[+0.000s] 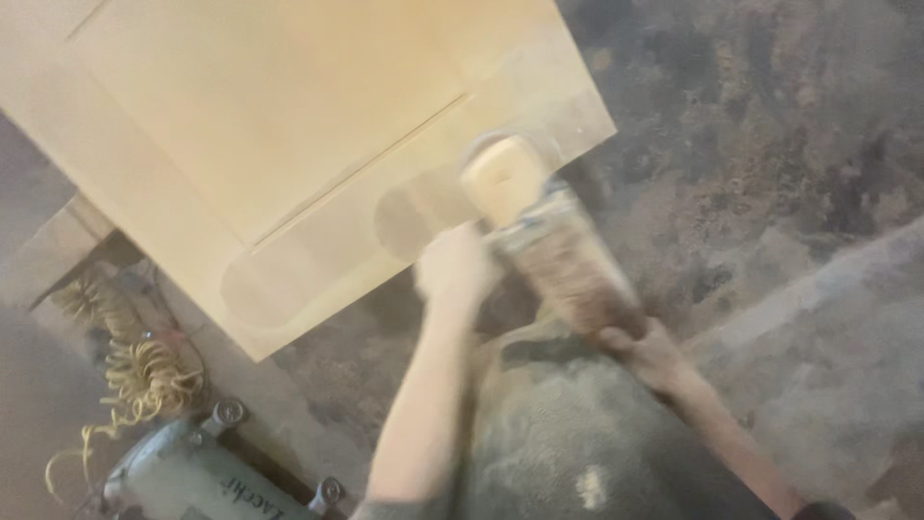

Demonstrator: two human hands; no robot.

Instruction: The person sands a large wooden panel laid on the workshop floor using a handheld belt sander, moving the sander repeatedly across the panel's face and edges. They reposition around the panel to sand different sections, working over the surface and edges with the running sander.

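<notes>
Seen from above, both bare arms reach forward and away from the body toward a handheld power sander (539, 231). The left hand (452, 268) is at the end of a long, nearly straight forearm that rises from the bottom edge of the view; it is blurred, but its fingers look curled against the left side of the sander's body, just below the head. The right hand (647, 351) comes in from the lower right with the forearm angled up and to the left, and it is clenched around the rear end of the sander's dusty, elongated body.

The sander points away from the person, its rounded pale head (505, 173) pressed on the near right corner of a large, light wooden panel (289, 144). The panel has a raised centre field with a groove around it, and a darker, smoother band runs along its near edge up to the head. The panel juts out over a dusty floor (770, 144).

At the lower left, below the panel's near edge, lies a coiled yellow hose (144, 376), and beside it a grey-green machine housing (192, 477). Sawdust coats the person's clothing (568, 433).
</notes>
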